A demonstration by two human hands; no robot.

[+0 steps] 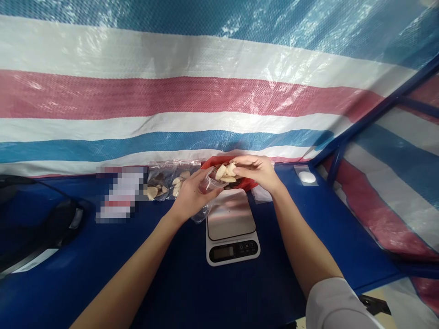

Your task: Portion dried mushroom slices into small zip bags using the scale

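Blue, white and red striped woven plastic sheeting (pixel 212 98) was hung behind a dark-blue flat table (pixel 274 274), and at the right it was crossed by blue metal bars (pixel 368 107). At the far left, a black, blurred bulky object (pixel 61 219) was seen on the tabletop. A white rectangular digital scale with a square steel plate (pixel 230 217) was set near the middle, its black control panel turned toward the wearer. Beyond it, a crumpled red plastic bag (pixel 248 183) was spread open, and to its left clear plastic bags of pale and dark pieces (pixel 164 183) were laid. By the left hand (pixel 190 196), partly open with fingers and thumb curved round its side, a small clear plastic cup (pixel 206 183) was held tilted. By the right hand (pixel 259 173), closed to a narrow pinch, cream-coloured thick slices (pixel 226 171) were gripped above the red bag, just beside the cup's mouth; how many were held could not be told. A small white oval object (pixel 307 177) was placed on the right.
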